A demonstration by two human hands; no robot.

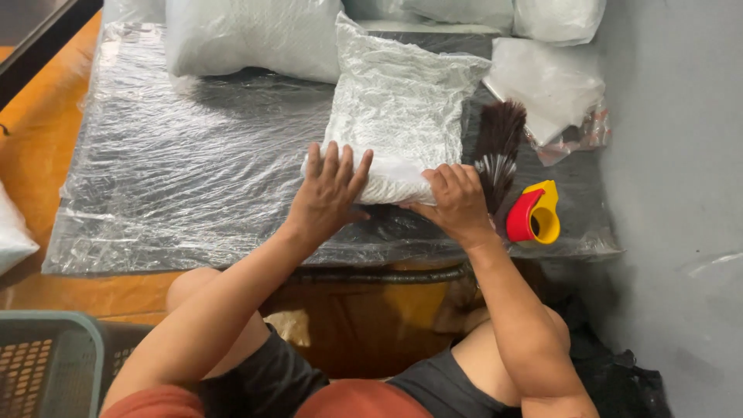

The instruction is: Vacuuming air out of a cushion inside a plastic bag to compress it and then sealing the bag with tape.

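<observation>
Seated worker presses a white plastic-wrapped packet (398, 116) flat on the film-covered worktop (193, 178) | left hand (331, 190) spread open on its near edge | right hand (457, 201) curled over the near corner | tape dispenser (534, 214) lies untouched beside; near edge appears folded, not visibly taped.

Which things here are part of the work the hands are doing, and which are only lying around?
In hand:
- left hand, flat on the white wrapped bundle
- right hand, pressing its near edge
- clear plastic sheet underneath

Lying about:
- red and yellow tape dispenser
- dark feather duster
- white bags at the back
- green crate
</observation>
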